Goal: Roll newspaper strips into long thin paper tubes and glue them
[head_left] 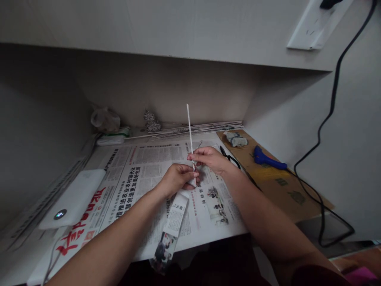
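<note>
Both my hands meet over the newspaper-covered table, closed on one piece of paper. Its upper part is a thin white rolled paper stick (189,123) that points up and away. Below, it widens into a flat newspaper strip (174,218) hanging toward me past the table's edge. My left hand (180,177) pinches the lower end where roll and strip join. A little higher, my right hand (208,159) grips the roll between thumb and fingers. Beside my right hand lie black-handled scissors (230,157), partly hidden by it.
A white power bank (74,198) lies at left on the newspaper (119,190). Along the back are many thin paper sticks (202,128), a plastic bag (104,119) and a grey woven-looking bundle (151,121). At right, cardboard (285,198) bears a blue glue gun (268,158) and a crumpled cloth (235,139).
</note>
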Demonstrator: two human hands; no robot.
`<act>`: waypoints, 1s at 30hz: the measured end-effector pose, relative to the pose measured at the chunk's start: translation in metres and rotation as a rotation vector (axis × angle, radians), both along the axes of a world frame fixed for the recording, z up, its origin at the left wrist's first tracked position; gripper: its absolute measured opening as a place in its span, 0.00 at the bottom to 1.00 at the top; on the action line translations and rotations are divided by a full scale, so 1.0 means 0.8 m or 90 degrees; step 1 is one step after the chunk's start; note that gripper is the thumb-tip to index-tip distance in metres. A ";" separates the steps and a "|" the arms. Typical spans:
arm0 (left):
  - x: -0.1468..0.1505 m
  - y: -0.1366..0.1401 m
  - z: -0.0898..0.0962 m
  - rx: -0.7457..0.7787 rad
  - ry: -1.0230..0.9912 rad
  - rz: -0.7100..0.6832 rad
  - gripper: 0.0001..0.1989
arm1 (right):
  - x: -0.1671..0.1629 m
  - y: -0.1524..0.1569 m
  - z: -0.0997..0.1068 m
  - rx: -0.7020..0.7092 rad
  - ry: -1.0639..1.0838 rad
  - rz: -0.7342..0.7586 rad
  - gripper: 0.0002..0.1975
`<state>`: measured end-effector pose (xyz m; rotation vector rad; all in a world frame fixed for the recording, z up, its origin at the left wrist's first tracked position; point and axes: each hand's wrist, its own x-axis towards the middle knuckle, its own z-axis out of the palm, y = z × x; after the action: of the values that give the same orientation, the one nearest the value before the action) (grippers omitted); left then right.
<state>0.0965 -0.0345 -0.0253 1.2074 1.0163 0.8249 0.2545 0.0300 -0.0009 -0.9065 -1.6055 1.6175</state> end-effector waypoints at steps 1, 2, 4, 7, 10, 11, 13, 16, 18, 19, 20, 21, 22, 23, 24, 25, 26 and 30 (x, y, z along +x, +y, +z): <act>0.000 0.000 0.000 -0.004 0.001 0.002 0.14 | -0.001 0.001 -0.002 -0.001 0.014 -0.034 0.13; 0.001 0.000 0.001 -0.006 0.002 0.004 0.15 | -0.002 0.001 -0.002 -0.006 0.025 -0.060 0.13; 0.001 0.000 0.002 -0.007 0.004 0.008 0.15 | -0.003 0.000 -0.002 -0.022 0.032 -0.067 0.14; 0.000 0.000 0.002 -0.010 0.001 0.013 0.16 | -0.002 -0.004 0.002 -0.048 0.003 0.027 0.16; 0.000 0.001 0.000 -0.011 -0.005 0.008 0.17 | -0.003 -0.004 0.003 -0.026 0.004 0.010 0.15; 0.000 0.001 0.000 -0.009 -0.007 0.005 0.17 | -0.003 -0.004 0.003 -0.013 0.016 -0.028 0.14; -0.001 0.002 -0.001 -0.006 -0.011 0.004 0.17 | -0.004 -0.002 0.002 0.004 0.034 -0.079 0.14; -0.001 0.002 -0.001 -0.002 -0.016 0.014 0.18 | -0.002 -0.001 0.003 0.003 0.019 -0.020 0.15; -0.001 0.001 -0.001 0.001 -0.015 0.013 0.18 | -0.001 -0.002 0.003 0.005 0.008 0.019 0.15; -0.001 0.001 -0.001 0.001 -0.011 0.009 0.17 | -0.001 -0.002 0.003 0.008 0.008 0.013 0.15; -0.001 0.000 -0.001 0.001 -0.006 0.003 0.17 | -0.002 -0.002 0.003 0.011 0.013 -0.006 0.14; -0.001 0.000 -0.001 0.000 -0.002 -0.002 0.17 | -0.002 -0.002 0.003 0.012 0.022 -0.032 0.13; 0.000 0.000 -0.001 -0.001 -0.001 -0.003 0.16 | -0.003 -0.002 0.003 0.010 0.031 -0.053 0.13; 0.000 0.000 -0.002 -0.003 0.000 -0.002 0.16 | -0.004 -0.002 0.004 0.004 0.038 -0.063 0.13; 0.000 0.000 -0.002 -0.003 -0.001 0.001 0.16 | -0.004 -0.003 0.004 -0.002 0.043 -0.058 0.13; 0.000 0.001 -0.003 -0.003 -0.003 0.003 0.16 | -0.004 -0.004 0.005 -0.009 0.044 -0.040 0.13; -0.001 0.001 -0.003 -0.003 -0.005 0.007 0.16 | -0.003 -0.005 0.006 -0.017 0.038 -0.013 0.14; -0.001 0.001 -0.002 -0.009 -0.010 0.000 0.15 | -0.002 -0.005 0.005 -0.039 0.015 0.040 0.13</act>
<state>0.0958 -0.0335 -0.0269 1.1876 1.0077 0.8251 0.2532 0.0260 0.0033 -0.8725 -1.5905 1.7237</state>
